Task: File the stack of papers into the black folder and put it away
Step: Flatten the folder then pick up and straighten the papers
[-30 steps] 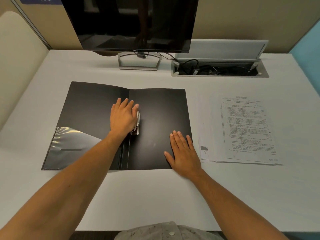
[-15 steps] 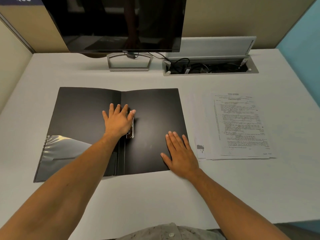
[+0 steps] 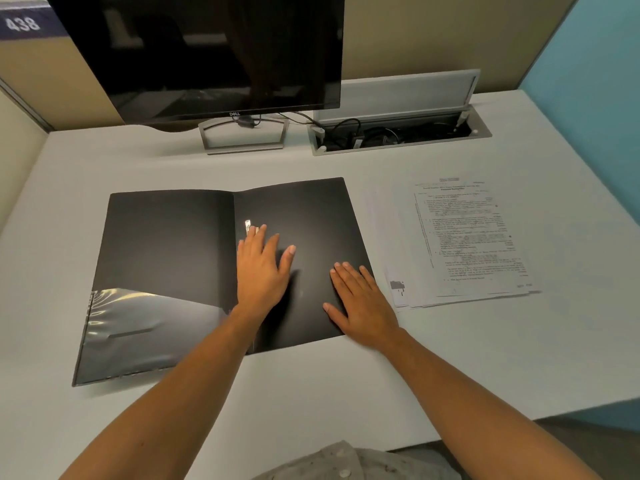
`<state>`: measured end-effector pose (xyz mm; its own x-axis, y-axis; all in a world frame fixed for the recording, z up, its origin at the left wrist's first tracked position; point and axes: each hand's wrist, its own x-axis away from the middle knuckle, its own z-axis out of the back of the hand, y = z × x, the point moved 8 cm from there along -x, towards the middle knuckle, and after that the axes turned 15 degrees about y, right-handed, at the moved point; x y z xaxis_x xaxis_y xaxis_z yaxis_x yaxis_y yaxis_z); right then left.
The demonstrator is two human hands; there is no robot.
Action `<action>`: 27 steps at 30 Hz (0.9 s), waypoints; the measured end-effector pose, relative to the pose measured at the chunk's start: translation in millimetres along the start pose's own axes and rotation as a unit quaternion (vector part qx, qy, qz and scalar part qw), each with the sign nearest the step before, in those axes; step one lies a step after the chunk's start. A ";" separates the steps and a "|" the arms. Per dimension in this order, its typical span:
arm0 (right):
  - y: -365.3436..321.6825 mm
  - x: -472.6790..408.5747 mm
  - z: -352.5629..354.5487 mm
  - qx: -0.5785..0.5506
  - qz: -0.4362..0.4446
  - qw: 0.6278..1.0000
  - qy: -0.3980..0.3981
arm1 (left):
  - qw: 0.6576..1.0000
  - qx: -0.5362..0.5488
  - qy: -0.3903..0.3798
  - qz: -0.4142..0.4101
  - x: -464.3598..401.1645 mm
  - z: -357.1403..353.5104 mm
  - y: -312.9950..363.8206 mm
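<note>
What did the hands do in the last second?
The left hand slid rightward off the metal clip onto the black folder's right half, uncovering the clip's top. Nothing was grasped. The right hand stayed flat on the folder's right edge; the papers lie untouched.

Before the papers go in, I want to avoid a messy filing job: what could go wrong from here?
1. The stack of papers is fanned, its edges uneven; lifted as it lies, sheets may slip or go in crooked.
2. The left hand covers most of the metal clip, so the clip may catch a finger when it is worked.
3. The black folder is pinned only by the right hand at one corner; it may slide on the desk.
</note>
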<state>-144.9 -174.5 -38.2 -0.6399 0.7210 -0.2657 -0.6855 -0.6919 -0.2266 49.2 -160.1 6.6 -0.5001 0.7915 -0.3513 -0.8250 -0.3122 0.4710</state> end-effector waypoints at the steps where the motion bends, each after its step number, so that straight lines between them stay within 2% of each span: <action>1: -0.9 0.5 2.3 -0.008 -0.001 1.000 0.010 | 1.000 0.003 -0.002 -0.003 3.1 -1.1 5.1; 8: 8.9 2.4 24.0 -0.049 0.003 0.995 0.090 | 1.000 0.007 -0.014 0.000 12.1 -17.5 36.1; 12: 41.8 3.0 40.8 -0.045 -0.018 0.994 0.093 | 1.000 -0.007 -0.018 -0.002 17.9 -33.8 66.5; 27: 266.5 28.5 91.6 0.045 -0.223 0.970 0.084 | 0.993 0.006 -0.105 0.061 30.2 -110.1 168.2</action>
<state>-377.7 -334.9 -20.3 -0.2131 0.9264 -0.3105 -0.9135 -0.3017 -0.2729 -133.7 -246.5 -13.9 -0.5291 0.8406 -0.1159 -0.7580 -0.4068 0.5098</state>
